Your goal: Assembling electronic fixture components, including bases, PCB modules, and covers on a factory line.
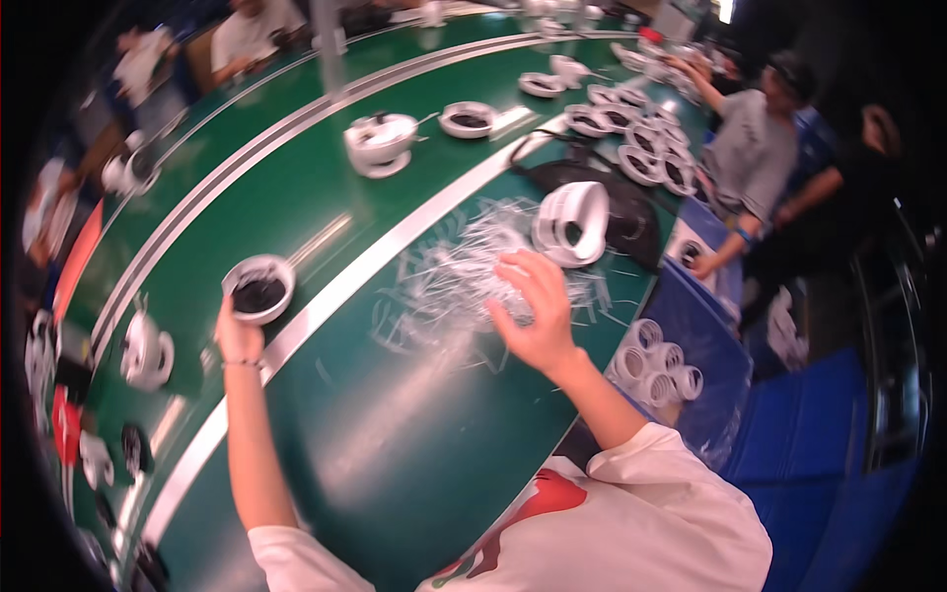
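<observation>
My left hand (239,331) grips the side of a round white housing (286,284) with a dark inside, over the edge of the green belt. My right hand (541,311) hovers at or just above a loose heap of thin, clear whitish strips (464,259). Its thumb and fingers are apart and curved, and I see nothing held between them. Beyond that hand, a short stack of white rings (582,219) lies on its side next to a black bag (631,212).
A white device with a round base (383,143) and a dark-centred white ring (468,119) ride on the belt (217,212). Many similar rings (641,138) crowd the far right. A blue bin (715,380) at my right holds several white cylindrical parts (659,370). Other people work around the line.
</observation>
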Demonstrator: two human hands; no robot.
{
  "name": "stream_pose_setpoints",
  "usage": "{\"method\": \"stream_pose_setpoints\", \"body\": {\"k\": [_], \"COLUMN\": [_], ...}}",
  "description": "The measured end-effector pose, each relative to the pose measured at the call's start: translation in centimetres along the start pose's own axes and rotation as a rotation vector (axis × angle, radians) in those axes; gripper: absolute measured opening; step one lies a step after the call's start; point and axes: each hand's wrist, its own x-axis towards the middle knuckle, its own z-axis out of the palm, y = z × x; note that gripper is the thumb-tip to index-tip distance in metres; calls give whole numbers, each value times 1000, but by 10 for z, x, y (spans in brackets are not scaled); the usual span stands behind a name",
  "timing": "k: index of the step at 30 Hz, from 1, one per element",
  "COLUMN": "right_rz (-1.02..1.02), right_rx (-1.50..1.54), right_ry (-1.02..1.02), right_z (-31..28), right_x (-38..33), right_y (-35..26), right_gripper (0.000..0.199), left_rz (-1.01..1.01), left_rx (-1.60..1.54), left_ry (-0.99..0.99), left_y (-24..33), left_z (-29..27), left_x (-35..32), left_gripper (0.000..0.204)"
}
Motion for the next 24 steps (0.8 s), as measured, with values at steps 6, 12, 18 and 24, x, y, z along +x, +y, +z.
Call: {"method": "stream_pose_setpoints", "body": {"k": [6, 12, 18, 24], "right_rz": [30, -177, -35, -27], "right_rx": [-562, -681, -594, -667], "right_ry": [-21, -61, -391, -269], "right_z": [-142, -138, -188, -220], "right_x": [63, 129, 158, 192], "right_y": [138, 158, 240, 232], "right_gripper": [31, 40, 35, 30], "left_rz": [98, 422, 501, 720], "left_rx": [-58, 353, 547, 1096], "left_ry": [108, 165, 352, 759], "left_y": [-160, -102, -62, 15], "left_z": [47, 11, -81, -221], "left_x": [-6, -124, -174, -145], "left_gripper": [34, 30, 25, 32]}}
